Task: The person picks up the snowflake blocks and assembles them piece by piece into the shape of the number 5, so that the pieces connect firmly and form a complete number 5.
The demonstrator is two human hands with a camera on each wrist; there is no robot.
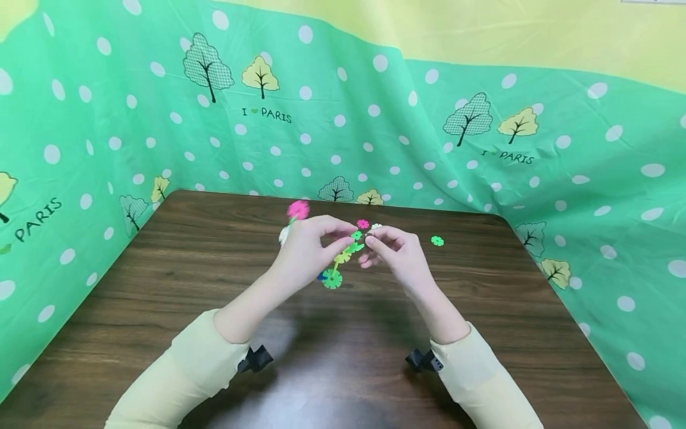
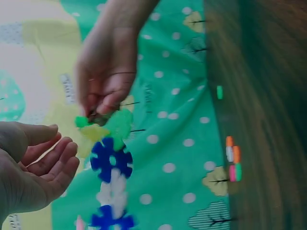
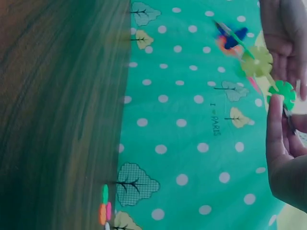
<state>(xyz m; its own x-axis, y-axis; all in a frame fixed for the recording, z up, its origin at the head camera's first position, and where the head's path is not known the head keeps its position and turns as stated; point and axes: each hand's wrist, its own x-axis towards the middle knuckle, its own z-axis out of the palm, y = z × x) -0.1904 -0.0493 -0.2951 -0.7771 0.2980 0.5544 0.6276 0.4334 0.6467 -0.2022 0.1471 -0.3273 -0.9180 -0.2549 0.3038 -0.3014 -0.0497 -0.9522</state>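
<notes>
A chain of notched snowflake discs hangs between the hands, with green point(image 1: 332, 279), yellow point(image 3: 256, 61), blue point(image 2: 112, 160) and white point(image 2: 113, 191) discs. My right hand point(image 1: 396, 253) pinches a thin dark piece point(image 3: 289, 120) against the green end disc point(image 3: 283, 94). Whether the two are joined, I cannot tell. Beside the chain is my left hand point(image 2: 41, 165), its fingers loosely bent and apart from the discs in the left wrist view. Part of the chain passes behind that hand in the head view, where a pink disc point(image 1: 298, 210) shows beyond it.
Loose discs lie toward the back of the dark wooden table point(image 1: 214, 250): a pink one point(image 1: 362, 224), a white one point(image 1: 376, 226) and a green one point(image 1: 437, 241) at right. A green dotted curtain point(image 1: 321, 125) rises behind the table.
</notes>
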